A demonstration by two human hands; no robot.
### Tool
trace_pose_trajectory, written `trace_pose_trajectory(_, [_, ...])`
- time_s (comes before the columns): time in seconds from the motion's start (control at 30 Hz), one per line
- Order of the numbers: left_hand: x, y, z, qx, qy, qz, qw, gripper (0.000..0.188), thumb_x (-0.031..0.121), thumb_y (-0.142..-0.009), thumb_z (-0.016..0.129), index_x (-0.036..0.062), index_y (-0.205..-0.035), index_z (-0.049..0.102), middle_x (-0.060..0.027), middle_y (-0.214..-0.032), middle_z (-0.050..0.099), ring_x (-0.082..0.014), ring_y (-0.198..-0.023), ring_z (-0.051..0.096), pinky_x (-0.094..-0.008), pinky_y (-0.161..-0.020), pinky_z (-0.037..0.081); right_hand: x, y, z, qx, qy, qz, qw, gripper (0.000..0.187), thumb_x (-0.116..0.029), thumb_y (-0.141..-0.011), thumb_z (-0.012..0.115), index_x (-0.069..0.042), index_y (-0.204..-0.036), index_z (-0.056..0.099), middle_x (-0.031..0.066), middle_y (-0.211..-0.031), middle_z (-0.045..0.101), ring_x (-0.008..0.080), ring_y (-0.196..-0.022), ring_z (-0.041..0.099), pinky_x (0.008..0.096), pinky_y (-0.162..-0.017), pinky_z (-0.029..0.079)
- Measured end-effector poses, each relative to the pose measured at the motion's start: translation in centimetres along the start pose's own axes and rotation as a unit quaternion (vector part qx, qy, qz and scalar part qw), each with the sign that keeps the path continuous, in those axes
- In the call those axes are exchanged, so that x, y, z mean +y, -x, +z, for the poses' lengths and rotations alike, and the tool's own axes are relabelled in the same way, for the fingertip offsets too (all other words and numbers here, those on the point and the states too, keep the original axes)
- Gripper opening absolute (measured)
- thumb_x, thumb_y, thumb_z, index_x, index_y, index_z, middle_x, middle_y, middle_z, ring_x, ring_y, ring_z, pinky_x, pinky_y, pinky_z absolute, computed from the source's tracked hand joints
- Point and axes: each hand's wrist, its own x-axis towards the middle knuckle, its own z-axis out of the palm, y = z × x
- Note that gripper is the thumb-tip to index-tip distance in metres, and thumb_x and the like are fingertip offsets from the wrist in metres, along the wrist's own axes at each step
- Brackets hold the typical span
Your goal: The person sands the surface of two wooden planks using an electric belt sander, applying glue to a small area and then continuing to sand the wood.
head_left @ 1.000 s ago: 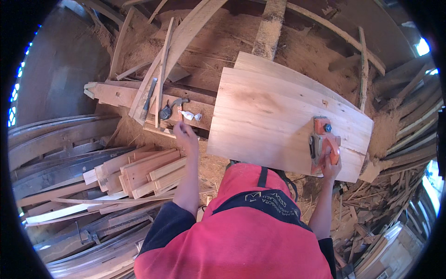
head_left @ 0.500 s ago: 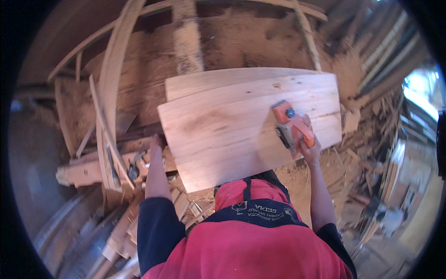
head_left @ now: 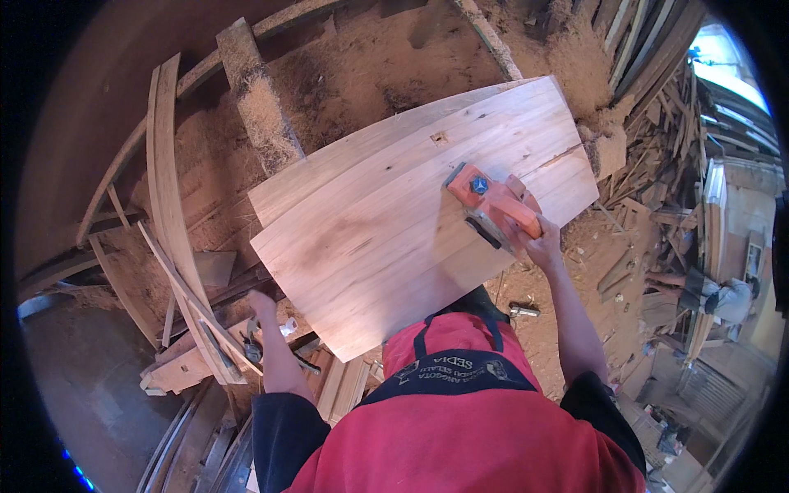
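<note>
In my right hand (head_left: 546,248) is the handle of an orange electric hand planer (head_left: 491,204) with a round knob at its front. The planer rests on a wide, pale wooden panel (head_left: 353,255) in front of me. The panel has lengthwise joints, a dark smudge and a small knot hole near its far edge. A second pale board (head_left: 345,156) shows along its far side. My left hand (head_left: 262,304) is off the panel, beside its left edge. Its fingers are too small and bunched to read.
A frame of wooden beams (head_left: 246,86), dusted with shavings, extends beyond the panel. Long planks (head_left: 168,181) lean at the left, above a dark tool (head_left: 251,349). Scrap wood (head_left: 657,140) is heaped at the right, where another person (head_left: 731,301) is partly visible.
The view has turned, so the panel now appears tilted, its right end higher. My right hand still holds the planer on the panel. My left hand remains near the left edge.
</note>
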Motion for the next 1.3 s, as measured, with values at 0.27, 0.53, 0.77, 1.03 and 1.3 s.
trace_pose_trajectory(0.27, [14.0,4.5,-10.4,0.205,0.399,-0.007,0.894,0.030,0.015,-0.090,0.076,-0.0063,-0.110,0.074,-0.0139,-0.097,0.077,-0.0165,-0.089,0.071,-0.0289,-0.085,0.055,2.5,-0.5,-6.1,-0.091,0.089,-0.087,0.988,0.039,-0.024,-0.069,0.088,-0.004,-0.099,0.073,0.0159,-0.085,0.072,0.0338,-0.076,0.072,0.0372,-0.068,0.056])
trace_pose_trajectory(0.53, [45.4,7.7,-6.8,0.089,0.409,0.175,0.891,0.027,0.020,-0.090,0.075,-0.0010,-0.107,0.076,-0.0149,-0.102,0.077,-0.0204,-0.093,0.074,-0.0312,-0.087,0.056,5.8,-4.9,-8.8,-0.158,0.093,-0.209,0.960,0.038,-0.020,-0.065,0.086,-0.006,-0.098,0.072,0.0132,-0.092,0.073,0.0344,-0.085,0.071,0.0426,-0.074,0.058])
trace_pose_trajectory(0.77, [55.2,7.3,-1.7,0.105,0.428,0.208,0.873,0.051,0.029,-0.091,0.072,-0.0035,-0.129,0.062,-0.0244,-0.133,0.061,-0.0330,-0.124,0.059,-0.0382,-0.105,0.047,7.6,-6.3,-8.7,-0.181,0.050,-0.251,0.950,0.039,-0.022,-0.060,0.084,-0.009,-0.094,0.071,0.0116,-0.086,0.072,0.0334,-0.081,0.070,0.0441,-0.071,0.057])
trace_pose_trajectory(1.03, [57.6,8.4,1.3,0.179,0.072,0.209,0.959,0.099,0.065,-0.095,0.049,-0.0055,-0.157,0.018,-0.0249,-0.163,0.023,-0.0383,-0.154,0.012,-0.0513,-0.125,0.005,7.5,-7.1,-9.1,-0.213,0.036,-0.269,0.939,0.039,-0.024,-0.061,0.085,-0.010,-0.094,0.070,0.0094,-0.083,0.071,0.0318,-0.078,0.070,0.0432,-0.072,0.056])
trace_pose_trajectory(1.3, [56.8,7.4,-0.1,0.182,0.022,0.264,0.947,0.093,0.064,-0.096,0.047,-0.0029,-0.156,0.025,-0.0237,-0.163,0.025,-0.0372,-0.153,0.020,-0.0541,-0.124,0.009,7.9,-7.5,-9.3,-0.212,0.008,-0.290,0.933,0.041,-0.024,-0.062,0.084,-0.011,-0.098,0.070,0.0082,-0.087,0.072,0.0308,-0.080,0.070,0.0424,-0.072,0.056])
